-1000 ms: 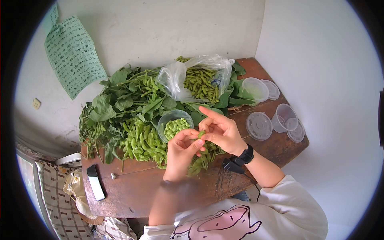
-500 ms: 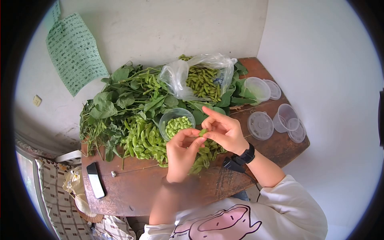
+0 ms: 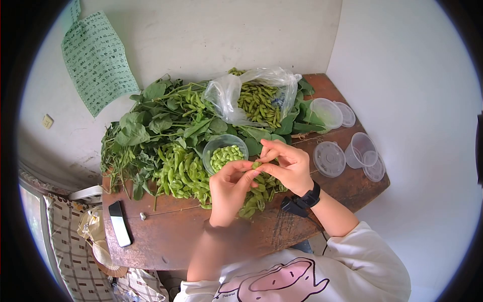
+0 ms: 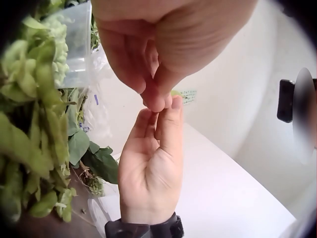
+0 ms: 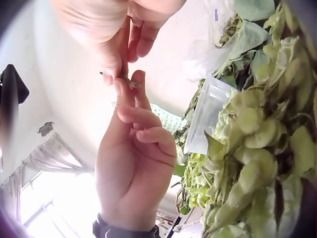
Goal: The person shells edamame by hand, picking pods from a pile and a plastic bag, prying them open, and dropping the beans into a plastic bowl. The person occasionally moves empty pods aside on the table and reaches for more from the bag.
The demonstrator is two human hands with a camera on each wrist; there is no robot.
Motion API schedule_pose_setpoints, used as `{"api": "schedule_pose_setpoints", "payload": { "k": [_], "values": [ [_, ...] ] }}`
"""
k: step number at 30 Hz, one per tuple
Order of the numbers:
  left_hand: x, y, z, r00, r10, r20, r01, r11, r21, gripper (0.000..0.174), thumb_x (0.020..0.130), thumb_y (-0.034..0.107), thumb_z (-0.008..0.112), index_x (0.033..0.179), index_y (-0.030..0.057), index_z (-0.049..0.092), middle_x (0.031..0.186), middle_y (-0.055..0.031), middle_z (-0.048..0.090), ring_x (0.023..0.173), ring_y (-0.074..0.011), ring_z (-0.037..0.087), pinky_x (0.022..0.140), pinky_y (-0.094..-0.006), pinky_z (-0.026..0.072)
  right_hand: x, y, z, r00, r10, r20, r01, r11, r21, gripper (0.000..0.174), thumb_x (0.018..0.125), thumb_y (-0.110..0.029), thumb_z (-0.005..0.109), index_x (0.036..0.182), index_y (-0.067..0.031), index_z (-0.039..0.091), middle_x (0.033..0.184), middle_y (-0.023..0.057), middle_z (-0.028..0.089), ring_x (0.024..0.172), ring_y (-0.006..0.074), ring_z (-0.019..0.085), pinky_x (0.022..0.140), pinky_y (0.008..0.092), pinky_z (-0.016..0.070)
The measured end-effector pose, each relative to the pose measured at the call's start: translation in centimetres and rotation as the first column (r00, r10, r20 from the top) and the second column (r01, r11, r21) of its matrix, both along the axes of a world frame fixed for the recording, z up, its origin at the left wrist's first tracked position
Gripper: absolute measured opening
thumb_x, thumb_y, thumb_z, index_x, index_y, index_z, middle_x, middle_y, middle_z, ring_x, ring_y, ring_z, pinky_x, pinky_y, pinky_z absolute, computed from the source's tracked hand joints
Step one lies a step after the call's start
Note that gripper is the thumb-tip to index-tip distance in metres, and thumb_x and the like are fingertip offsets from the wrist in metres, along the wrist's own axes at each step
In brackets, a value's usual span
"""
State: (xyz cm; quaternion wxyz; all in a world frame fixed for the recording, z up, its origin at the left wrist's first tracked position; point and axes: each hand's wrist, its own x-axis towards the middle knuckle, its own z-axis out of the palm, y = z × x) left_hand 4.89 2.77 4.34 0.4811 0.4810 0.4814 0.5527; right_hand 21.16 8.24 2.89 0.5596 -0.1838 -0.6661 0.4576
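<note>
A small green pod [image 3: 256,164] is pinched between the fingertips of both hands, just right of a clear round tub [image 3: 206,157] holding shelled green beans [image 3: 225,155]. The left hand [image 3: 229,191] grips it from the left, thumb against fingers; the right hand [image 3: 289,168] holds its other side with thumb and fingers. In the right wrist view the pod [image 5: 130,82] shows as a thin piece between the hands. The left wrist view shows only a bit of green [image 4: 176,93] behind the fingertips. Loose pods [image 3: 178,173] lie below and left of the tub.
Leafy stalks [image 3: 132,133] cover the table's back left. Behind the tub, a clear plastic bag [image 3: 221,100] holds more pods. Clear containers and lids [image 3: 329,159] stand at the right. A phone [image 3: 119,225] and a small pale object [image 3: 143,216] lie at the front left of the table [image 3: 166,236].
The right index finger, earlier stretched out and raised, has bent down closer to the pod. Both hands stay together at the pod, and the head view has shifted slightly.
</note>
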Motion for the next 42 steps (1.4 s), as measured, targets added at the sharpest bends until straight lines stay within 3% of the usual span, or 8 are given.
{"api": "schedule_pose_setpoints", "payload": {
  "k": [12,19,22,29,32,37,40,42],
  "values": [
    [0.2,-0.1,-0.7,0.909,0.29,-0.299,-0.236,0.95,0.205,0.016,0.084,0.001,0.072,0.097,-0.0032,0.065,0.078,-0.0063,0.07,0.071,-0.0108,0.068,0.06,-0.0205,0.0502,-1.1,-0.2,1.2,0.975,-0.122,0.186,0.11,0.991,0.074,0.039,0.082,0.006,0.068,0.12,-0.0018,0.064,0.092,0.0055,0.065,0.082,0.0108,0.06,0.066,0.024,0.044],
    [-1.1,0.6,-0.5,0.9,0.406,-0.157,-0.39,0.912,0.127,0.016,0.084,0.002,0.071,0.097,-0.0056,0.065,0.083,-0.0087,0.07,0.074,-0.012,0.068,0.062,-0.0217,0.0517,-3.5,2.0,1.7,0.945,-0.121,0.305,0.097,0.991,0.092,0.029,0.084,0.001,0.069,0.113,-0.0003,0.067,0.09,0.0059,0.065,0.076,0.011,0.063,0.063,0.0238,0.0469],
    [-1.8,1.1,-0.5,0.908,0.407,-0.098,-0.395,0.91,0.124,0.017,0.085,0.002,0.071,0.098,-0.007,0.064,0.085,-0.0094,0.07,0.073,-0.0119,0.067,0.063,-0.0217,0.0515,-4.4,3.0,2.6,0.975,0.137,0.177,-0.094,0.968,-0.231,0.023,0.087,-0.004,0.068,0.109,0.0024,0.068,0.091,0.0061,0.069,0.086,0.0127,0.068,0.076,0.0242,0.0538],
    [-2.4,1.6,-0.7,0.926,0.376,-0.009,-0.374,0.924,0.083,0.018,0.087,0.003,0.068,0.1,-0.0068,0.063,0.085,-0.009,0.07,0.069,-0.011,0.064,0.062,-0.0212,0.0498,-4.7,4.3,3.2,0.921,0.222,0.319,-0.102,0.93,-0.353,0.026,0.087,-0.009,0.07,0.109,0.0055,0.067,0.096,0.011,0.072,0.084,0.0113,0.066,0.075,0.0238,0.0526],
    [-2.7,1.6,-0.6,0.946,0.321,0.053,-0.323,0.945,0.053,0.015,0.088,0.002,0.067,0.101,-0.0045,0.062,0.086,-0.0078,0.069,0.068,-0.011,0.064,0.06,-0.0207,0.0487,-4.4,4.3,3.8,0.928,0.328,0.178,-0.208,0.85,-0.484,0.025,0.088,-0.009,0.069,0.109,0.0039,0.068,0.095,0.007,0.07,0.089,0.011,0.065,0.075,0.0236,0.0517],
    [-3.0,1.3,-0.3,0.962,0.252,0.106,-0.261,0.961,0.093,0.01,0.087,-0.002,0.065,0.096,-0.0008,0.062,0.093,-0.0065,0.068,0.068,-0.0113,0.064,0.055,-0.0196,0.0469,-3.4,4.3,5.0,0.924,0.328,0.195,-0.259,0.915,-0.309,0.022,0.089,-0.007,0.067,0.109,0.0012,0.069,0.103,0.0048,0.064,0.096,0.0114,0.062,0.075,0.0231,0.0516],
    [-3.6,1.8,-1.3,0.871,0.405,-0.28,-0.158,0.769,0.619,0.02,0.076,-0.01,0.068,0.09,0.0043,0.066,0.093,-0.0095,0.068,0.072,-0.0193,0.067,0.06,-0.0259,0.0532,-3.1,4.2,5.7,0.918,0.31,0.245,-0.277,0.947,-0.162,0.02,0.087,-0.005,0.068,0.107,-0.0008,0.07,0.107,0.0055,0.063,0.092,0.0113,0.062,0.075,0.0237,0.0514],
    [-3.8,1.7,-1.2,0.808,0.489,-0.327,-0.124,0.685,0.718,0.021,0.074,-0.009,0.069,0.089,0.0041,0.067,0.092,-0.0096,0.069,0.072,-0.0206,0.068,0.061,-0.0266,0.0538,-2.8,3.9,6.3,0.911,0.318,0.261,-0.291,0.947,-0.138,0.02,0.086,-0.004,0.069,0.106,-0.0026,0.072,0.109,0.0061,0.063,0.089,0.0111,0.062,0.074,0.0242,0.0511]
  ]
}}
